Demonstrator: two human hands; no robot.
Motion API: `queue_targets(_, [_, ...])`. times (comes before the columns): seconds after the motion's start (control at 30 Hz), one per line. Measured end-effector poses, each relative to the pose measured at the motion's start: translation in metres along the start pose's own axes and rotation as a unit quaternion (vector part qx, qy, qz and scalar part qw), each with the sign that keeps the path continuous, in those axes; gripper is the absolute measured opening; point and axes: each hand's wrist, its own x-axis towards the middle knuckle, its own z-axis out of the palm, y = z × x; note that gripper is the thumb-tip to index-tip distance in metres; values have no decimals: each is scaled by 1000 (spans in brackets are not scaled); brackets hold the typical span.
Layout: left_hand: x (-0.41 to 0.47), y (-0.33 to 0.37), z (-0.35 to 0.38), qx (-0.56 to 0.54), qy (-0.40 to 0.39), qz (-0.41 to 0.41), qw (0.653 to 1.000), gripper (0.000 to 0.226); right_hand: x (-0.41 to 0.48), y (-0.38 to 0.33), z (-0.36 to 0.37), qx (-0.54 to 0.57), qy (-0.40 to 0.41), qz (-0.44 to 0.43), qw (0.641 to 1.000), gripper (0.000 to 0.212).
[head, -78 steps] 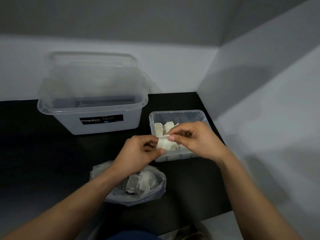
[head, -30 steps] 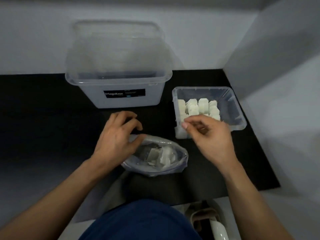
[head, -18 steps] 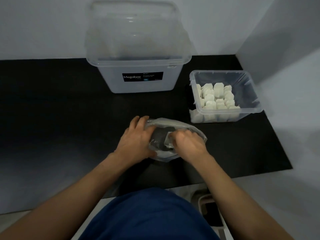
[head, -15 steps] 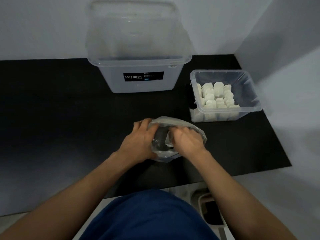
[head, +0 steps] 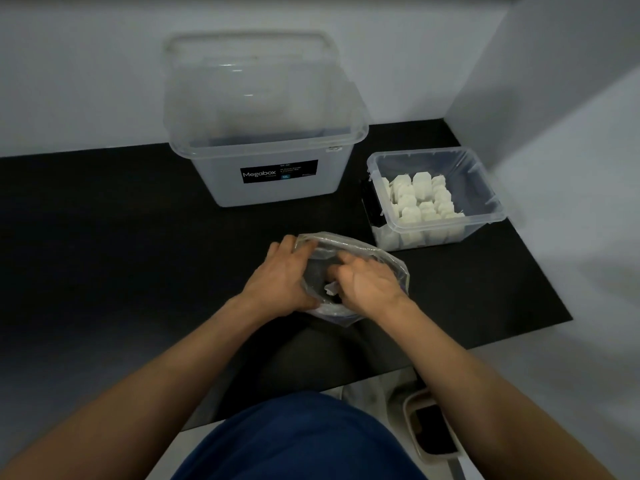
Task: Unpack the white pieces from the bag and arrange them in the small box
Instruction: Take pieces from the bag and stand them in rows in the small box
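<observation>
A big clear tub (head: pixel 277 188) with a black Megabox label stands at the back of my black desk (head: pixel 104 254). Its clear lid (head: pixel 249 64) is propped upright behind it against the white wall (head: pixel 69 64). Below the desk's near edge, beside my blue clothing (head: pixel 294 441), sits a beige container (head: pixel 412 410) (dark inside).

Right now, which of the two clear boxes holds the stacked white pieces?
The small box on the right, near the wall: rows of white pieces fill its left side. The larger Megabox tub shows none inside.
</observation>
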Motion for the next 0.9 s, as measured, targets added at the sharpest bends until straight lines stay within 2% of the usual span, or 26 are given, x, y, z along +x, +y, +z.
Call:
queue_targets(0.13, [2, -2, -5, -17, -13, -7, 1000, 93, -7, 6, -2, 166, 85, 31, 982, 18])
queue_targets(0.23, [0, -2, -7, -32, -12, 0, 999, 87, -17, 13, -6, 312, 133, 56, 939, 12])
queue_targets(0.3, [-5, 1, -12, -57, 13, 17, 998, 79, -25, 14, -13, 418, 151, 74, 893, 8])
queue_targets(0.37, [-13, 6, -19, -95, 81, 56, 991, 71, -32, 13, -22, 539, 150, 96, 823, 8])
queue_targets(0.43, [-20, 11, -25, -150, 148, 98, 973, 69, -38, 13, -32, 628, 144, 103, 757, 9])
queue_targets(0.47, [-22, 14, -27, -190, 156, 111, 963, 71, -41, 13, -38, 652, 144, 102, 738, 10])
queue_targets(0.53, [-24, 22, -31, -278, 114, 104, 948, 77, -43, 14, -49, 687, 146, 90, 706, 12])
queue_targets(0.6, [-21, 30, -35, -355, 55, 76, 930, 75, -43, 15, -59, 719, 144, 75, 676, 12])
queue_targets(0.67, [-17, 35, -36, -416, 36, 61, 906, 55, -42, 15, -65, 730, 143, 68, 664, 12])
queue_targets(0.73, [-13, 41, -36, -478, 36, 57, 876, 35, -41, 15, -67, 716, 152, 75, 677, 13])
queue_targets(0.9, [-8, 50, -31, -534, 65, 21, 843, 25, -39, 16, -70, 688, 170, 87, 700, 23])
